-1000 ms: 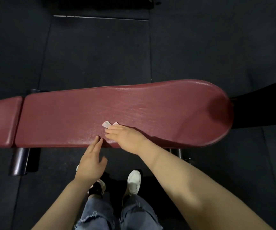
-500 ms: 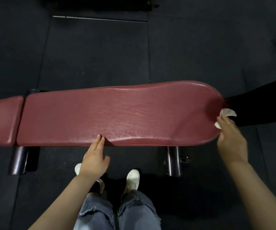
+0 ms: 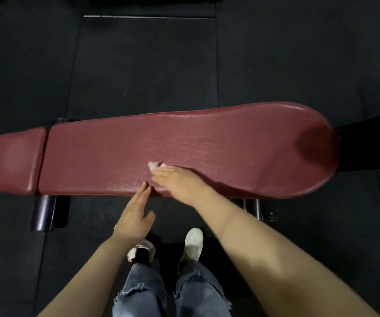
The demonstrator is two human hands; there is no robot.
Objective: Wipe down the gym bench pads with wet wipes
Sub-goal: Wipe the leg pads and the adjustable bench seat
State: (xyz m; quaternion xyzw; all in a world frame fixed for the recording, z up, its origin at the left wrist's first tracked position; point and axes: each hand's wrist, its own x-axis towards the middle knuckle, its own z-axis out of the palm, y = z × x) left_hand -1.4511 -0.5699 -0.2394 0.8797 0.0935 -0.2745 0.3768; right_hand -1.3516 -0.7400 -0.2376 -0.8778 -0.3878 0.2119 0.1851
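Bench pad (image 3: 218, 143), flat fingers (image 3: 161, 173) pressing wipe (image 3: 155, 165)

Dark seamed rubber floor mats (image 3: 138, 72), dim light.

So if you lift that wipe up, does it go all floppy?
Probably floppy: the wipe lies crumpled under the right hand, not flat. Likely very light, since only small white corners show. It probably slides easily on the pad, which looks smooth and shiny.
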